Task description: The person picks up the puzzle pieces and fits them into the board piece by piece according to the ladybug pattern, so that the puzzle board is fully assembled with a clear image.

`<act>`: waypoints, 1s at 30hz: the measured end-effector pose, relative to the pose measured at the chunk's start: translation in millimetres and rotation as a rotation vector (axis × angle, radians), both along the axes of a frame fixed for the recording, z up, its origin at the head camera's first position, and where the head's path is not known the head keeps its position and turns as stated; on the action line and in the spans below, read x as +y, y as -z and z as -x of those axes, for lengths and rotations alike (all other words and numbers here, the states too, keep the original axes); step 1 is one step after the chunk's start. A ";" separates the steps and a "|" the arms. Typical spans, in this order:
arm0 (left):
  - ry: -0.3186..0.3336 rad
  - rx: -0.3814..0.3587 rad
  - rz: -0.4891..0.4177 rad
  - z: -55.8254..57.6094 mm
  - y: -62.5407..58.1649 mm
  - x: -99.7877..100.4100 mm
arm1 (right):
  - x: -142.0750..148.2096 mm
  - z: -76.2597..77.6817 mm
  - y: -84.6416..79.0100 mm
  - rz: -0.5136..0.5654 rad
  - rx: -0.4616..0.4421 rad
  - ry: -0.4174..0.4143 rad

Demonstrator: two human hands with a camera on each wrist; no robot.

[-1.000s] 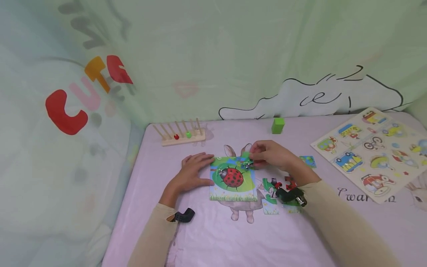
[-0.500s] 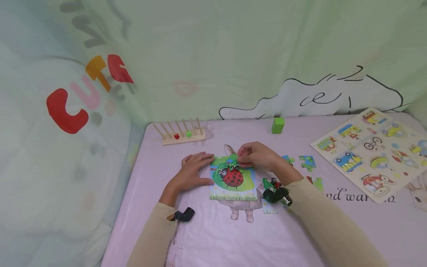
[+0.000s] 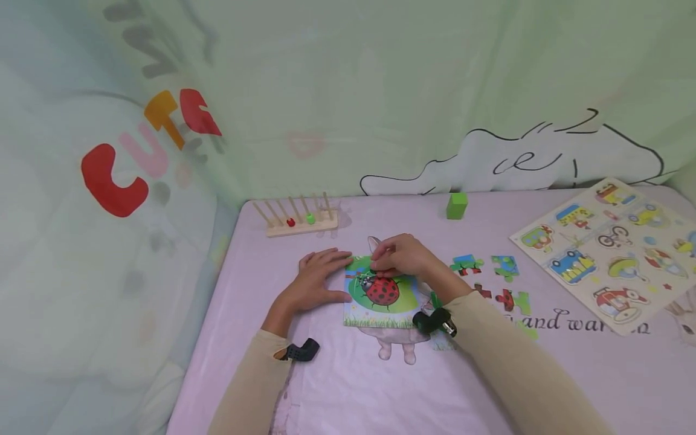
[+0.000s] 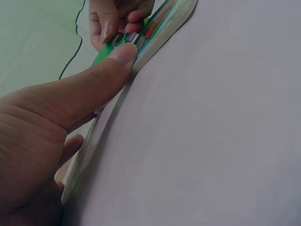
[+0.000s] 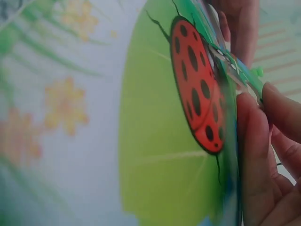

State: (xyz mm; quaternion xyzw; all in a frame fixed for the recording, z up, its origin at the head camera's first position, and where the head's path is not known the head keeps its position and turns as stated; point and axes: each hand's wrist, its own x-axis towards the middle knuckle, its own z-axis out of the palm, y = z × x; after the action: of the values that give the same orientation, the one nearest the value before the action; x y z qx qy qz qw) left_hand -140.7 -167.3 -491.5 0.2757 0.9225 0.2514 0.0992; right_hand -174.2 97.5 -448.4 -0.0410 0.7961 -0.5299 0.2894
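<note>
Puzzle piece (image 5: 248, 77) | at upper part of ladybug board (image 3: 399, 305) | right hand (image 3: 402, 255): pinching piece | left hand (image 3: 314, 281): fingers extended, at board's left edge | risk: tilted piece may seat crooked; weak bracing, board slips

A peg stand (image 3: 275, 231) has one red bead (image 3: 290, 222) and one green bead (image 3: 310, 218). A green block (image 3: 457, 206) stands between it and a picture board (image 3: 602, 257).
</note>
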 end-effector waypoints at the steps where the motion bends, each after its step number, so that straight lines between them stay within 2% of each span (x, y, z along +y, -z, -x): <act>1: 0.001 0.002 0.000 -0.1 -0.3 0.4 | -1.3 -0.2 -0.1 -0.009 0.005 0.002; 8: 0.005 0.003 -0.014 -1.6 -2.2 1.7 | -8.0 -0.4 3.7 -0.095 0.087 0.008; 15: 0.008 0.014 -0.013 -1.3 -0.8 1.2 | -16.7 -1.7 7.0 -0.202 0.226 -0.002; 22: 0.008 0.015 -0.016 -0.6 -0.9 1.2 | -23.3 -3.6 4.1 -0.377 0.391 -0.005; 26: 0.003 0.011 -0.017 -0.7 -1.6 1.0 | -25.4 -4.0 0.7 -0.400 0.395 0.004; 30: 0.001 0.004 -0.021 -1.2 -2.9 0.3 | -27.4 -3.7 -1.5 -0.406 0.362 0.015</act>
State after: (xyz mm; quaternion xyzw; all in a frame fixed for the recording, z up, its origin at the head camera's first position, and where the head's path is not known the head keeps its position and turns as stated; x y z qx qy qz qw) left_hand -139.5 -167.0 -488.7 0.2777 0.9199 0.2604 0.0946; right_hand -170.5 70.1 -446.8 -0.0703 0.9252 -0.3453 0.1406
